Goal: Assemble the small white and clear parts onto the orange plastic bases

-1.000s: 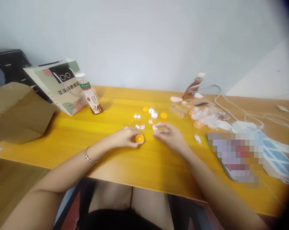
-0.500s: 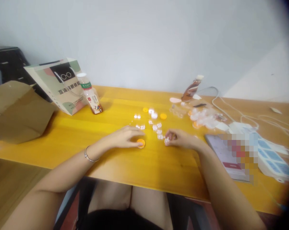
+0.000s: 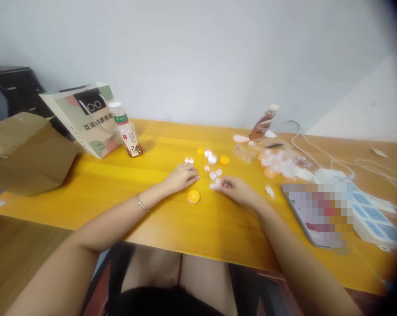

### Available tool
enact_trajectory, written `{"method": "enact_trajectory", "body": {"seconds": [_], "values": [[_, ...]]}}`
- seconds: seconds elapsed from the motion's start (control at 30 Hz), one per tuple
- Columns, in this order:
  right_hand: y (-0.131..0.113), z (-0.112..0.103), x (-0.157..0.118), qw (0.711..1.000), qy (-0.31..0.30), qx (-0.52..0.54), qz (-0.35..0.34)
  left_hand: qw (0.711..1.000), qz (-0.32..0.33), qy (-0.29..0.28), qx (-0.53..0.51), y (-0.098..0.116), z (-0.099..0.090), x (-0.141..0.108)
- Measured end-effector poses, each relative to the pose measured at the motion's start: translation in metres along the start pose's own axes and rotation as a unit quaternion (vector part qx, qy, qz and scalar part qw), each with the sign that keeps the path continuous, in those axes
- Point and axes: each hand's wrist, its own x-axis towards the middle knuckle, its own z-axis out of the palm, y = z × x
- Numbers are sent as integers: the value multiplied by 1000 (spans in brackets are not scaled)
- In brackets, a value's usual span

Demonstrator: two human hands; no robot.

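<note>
My left hand (image 3: 182, 177) is closed over the table, its fingertips pressed together at a small white piece (image 3: 197, 176). Just in front of it lies an orange-slice disc (image 3: 193, 196), untouched. My right hand (image 3: 229, 188) has its fingers curled, and their tips meet a small patterned white piece (image 3: 214, 186). More patterned white pieces (image 3: 213, 175) lie between and beyond the hands. Farther back are white round pieces (image 3: 212, 159), an orange disc (image 3: 224, 160) and a smaller yellow disc (image 3: 200, 151).
A tea bottle (image 3: 130, 136), a paper gift bag (image 3: 98, 127) and a brown bag (image 3: 30, 153) stand at the left. On the right are a cola bottle (image 3: 263, 124), plastic-wrapped pieces (image 3: 280, 160), a tablet (image 3: 304, 215), a power strip (image 3: 376, 215) and cables.
My left hand has left the orange-slice disc and moved back to a small white piece. My right hand has shifted slightly left among the patterned pieces.
</note>
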Motion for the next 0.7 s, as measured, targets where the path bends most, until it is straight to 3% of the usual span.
{"method": "enact_trajectory", "body": {"seconds": [0.17,0.3,0.43,0.57,0.7], "values": [[-12,-2,-2,989,64,136,-16,992,-37,66,-102,0,4,0],[-18,12,1,949,121,291,1,944,-152,111,-270,6,2,-1],[-23,33,11,888,96,450,23,885,-180,121,-412,9,-3,-2],[-32,46,19,841,83,533,36,842,-205,117,-485,10,-7,-4],[-34,52,21,822,94,561,32,830,-213,162,-490,13,-9,-6]]}}
